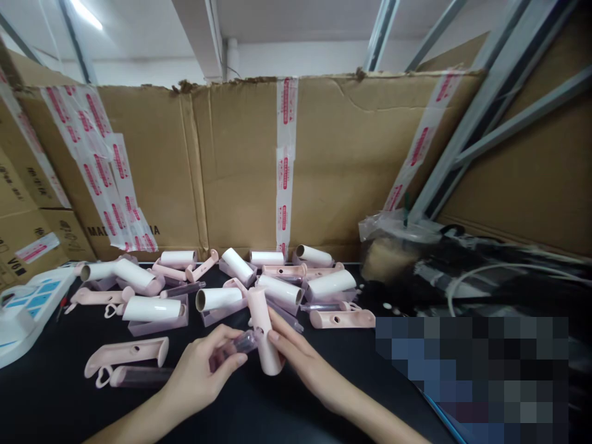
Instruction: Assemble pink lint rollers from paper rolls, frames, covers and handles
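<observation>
My left hand (197, 370) is closed round a clear purple lint roller handle (248, 341). The handle's narrow end touches the side of a pale pink lint roller holder (268, 353), at its hole; how far it goes in I cannot tell. My right hand (298, 357) grips that holder from the right, keeping it nearly upright. Left of my hands lie another pink holder (134, 353) and a purple handle (141, 377) with a heart-shaped loop. Behind them are several white adhesive rolls (155, 308), some resting in clear purple covers (160, 325).
A tall cardboard wall (240, 166) stands behind the black table (250, 413). On the left edge is a white and blue plastic object (41, 296). At right stand a lidded plastic cup (393, 246) and dark clutter with a pale cable (467, 271). The lower right is pixelated.
</observation>
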A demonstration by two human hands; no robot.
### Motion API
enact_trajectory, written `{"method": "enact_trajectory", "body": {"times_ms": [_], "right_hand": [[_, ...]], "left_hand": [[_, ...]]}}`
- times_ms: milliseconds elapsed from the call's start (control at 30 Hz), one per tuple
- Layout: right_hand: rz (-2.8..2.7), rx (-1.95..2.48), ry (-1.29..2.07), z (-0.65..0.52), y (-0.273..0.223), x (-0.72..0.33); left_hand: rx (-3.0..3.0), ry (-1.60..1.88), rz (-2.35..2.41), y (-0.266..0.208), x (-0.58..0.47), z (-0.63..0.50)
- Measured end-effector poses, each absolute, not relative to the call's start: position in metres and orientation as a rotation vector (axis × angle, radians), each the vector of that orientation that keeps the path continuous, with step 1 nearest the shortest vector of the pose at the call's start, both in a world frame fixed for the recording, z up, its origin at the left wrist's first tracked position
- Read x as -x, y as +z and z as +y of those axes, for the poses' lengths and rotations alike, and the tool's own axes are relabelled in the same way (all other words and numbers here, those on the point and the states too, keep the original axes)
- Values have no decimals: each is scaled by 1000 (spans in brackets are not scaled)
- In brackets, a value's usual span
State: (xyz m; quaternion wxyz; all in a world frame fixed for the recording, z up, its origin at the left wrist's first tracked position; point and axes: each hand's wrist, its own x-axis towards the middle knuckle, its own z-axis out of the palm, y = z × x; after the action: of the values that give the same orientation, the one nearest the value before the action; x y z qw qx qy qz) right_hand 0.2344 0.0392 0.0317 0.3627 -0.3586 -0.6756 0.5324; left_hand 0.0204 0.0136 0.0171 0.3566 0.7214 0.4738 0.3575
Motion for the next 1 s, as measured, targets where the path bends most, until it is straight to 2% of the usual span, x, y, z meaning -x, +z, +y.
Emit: {"method": "enact_trajectory", "body": {"times_ms": [133,333,600,700,867,933,1000], "right_hand": [[-1843,790,1392,44,33,-236],[-2229,753,1002,46,47,-245],[-2397,817,636,35,35,-237],[-2370,849,650,34,34,-236],[-2012,838,1037,54,45,-244],[-1911,905,997,71,54,-246],[-2062,943,793,89,63,-240]], "left_hand": [[-1808,893,1182,21,-21,16],[-1860,689,1053,30,-21,19],[-2168,849,1248,12,-24,10],[-2125,822,1273,12,-25,10],[-1788,605,1072,27,-23,12],[-1797,595,994,36,-22,10],[-1923,591,994,43,-20,7]]}}
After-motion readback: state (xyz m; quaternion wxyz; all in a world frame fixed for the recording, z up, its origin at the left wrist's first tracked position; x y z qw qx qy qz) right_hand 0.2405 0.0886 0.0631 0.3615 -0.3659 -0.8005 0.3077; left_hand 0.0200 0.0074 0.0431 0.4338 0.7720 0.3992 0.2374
